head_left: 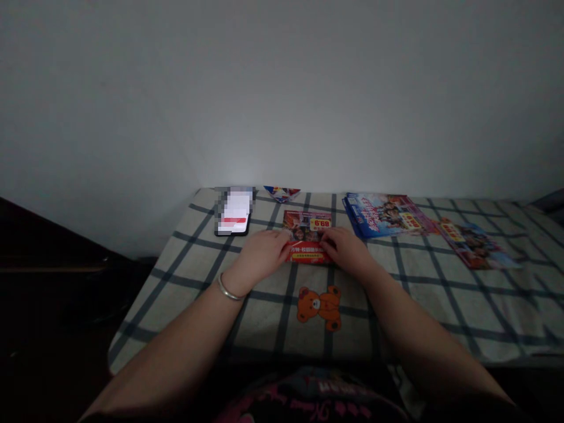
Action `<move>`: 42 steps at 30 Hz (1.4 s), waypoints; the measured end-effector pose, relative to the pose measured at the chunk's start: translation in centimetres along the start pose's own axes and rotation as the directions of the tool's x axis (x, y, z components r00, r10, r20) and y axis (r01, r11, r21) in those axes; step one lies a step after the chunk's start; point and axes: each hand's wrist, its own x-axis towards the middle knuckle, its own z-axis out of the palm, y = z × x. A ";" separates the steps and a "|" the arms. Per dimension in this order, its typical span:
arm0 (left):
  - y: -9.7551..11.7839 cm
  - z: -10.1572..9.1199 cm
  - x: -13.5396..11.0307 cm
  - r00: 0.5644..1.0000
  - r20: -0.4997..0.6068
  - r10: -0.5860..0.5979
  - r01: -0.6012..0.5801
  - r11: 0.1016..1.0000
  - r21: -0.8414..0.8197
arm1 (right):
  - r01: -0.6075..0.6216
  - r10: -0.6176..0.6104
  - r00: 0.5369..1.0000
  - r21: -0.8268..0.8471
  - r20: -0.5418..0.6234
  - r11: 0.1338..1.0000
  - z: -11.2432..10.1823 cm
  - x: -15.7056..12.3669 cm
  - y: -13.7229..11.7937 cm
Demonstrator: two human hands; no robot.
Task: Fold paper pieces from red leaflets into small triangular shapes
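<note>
A red printed flyer point(305, 235) with a yellow price label lies flat on the tablecloth in front of me. It looks smaller than the other flyers, as if folded. My left hand point(268, 249), with a silver bangle at the wrist, grips its left edge, thumb toward me. At the right edge, the curled fingers of my right hand point(346, 245) press on the same flyer. Parts of both side edges are hidden under my fingers.
A phone point(235, 212) with a lit screen lies at the back left. Beside it is a folded paper triangle point(282, 193). To the right are a stack of flyers point(383, 214) and a loose flyer point(478, 245). The checked tablecloth point(264, 317) bears an orange bear print. A wall point(282, 100) stands behind.
</note>
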 end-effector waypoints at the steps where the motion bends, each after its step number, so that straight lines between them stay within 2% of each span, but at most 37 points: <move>1: -0.3 0.2 0.1 1.000 -0.027 -0.013 0.012 0.999 -0.038 | 0.026 -0.026 0.999 0.003 -0.019 1.000 0.3 0.3 0.4; 2: -0.6 0.5 0.2 0.998 -0.060 -0.018 0.012 0.996 -0.093 | 0.036 -0.037 0.999 -0.015 -0.036 0.999 0.7 0.5 0.8; 5: -1.9 1.6 0.6 0.988 -0.150 0.023 -0.064 0.961 -0.270 | -0.054 0.049 0.997 -0.072 -0.067 0.996 1.5 1.1 1.5; 8: -2.8 2.4 0.7 0.974 -0.225 -0.025 -0.062 0.927 -0.371 | -0.110 0.108 0.994 -0.079 -0.032 0.991 1.6 1.7 1.7; 11: -2.9 2.7 0.7 0.969 -0.235 -0.074 -0.031 0.911 -0.412 | -0.091 0.094 0.995 -0.094 0.033 0.991 1.0 2.5 1.9; 15: -2.7 2.7 0.7 0.974 -0.225 -0.026 -0.072 0.906 -0.417 | -0.067 0.074 0.996 -0.123 0.054 0.990 0.5 4.0 2.3; 19: -2.8 2.8 0.6 0.971 -0.236 0.045 -0.139 0.905 -0.401 | -0.057 0.062 0.998 -0.151 0.026 0.987 0.5 5.4 2.5; 27: -2.9 3.2 0.7 0.971 -0.231 0.063 -0.143 0.928 -0.345 | -0.040 0.034 0.999 -0.195 -0.031 0.980 0.6 7.1 2.9; 32: -3.0 3.2 0.6 0.976 -0.210 0.061 -0.125 0.944 -0.306 | -0.058 0.053 0.998 -0.192 -0.028 0.980 0.6 7.2 2.5; 42: -2.9 3.0 0.6 0.975 -0.198 0.096 -0.153 0.943 -0.295 | -0.098 0.098 0.994 -0.016 -0.047 0.995 0.6 5.5 1.7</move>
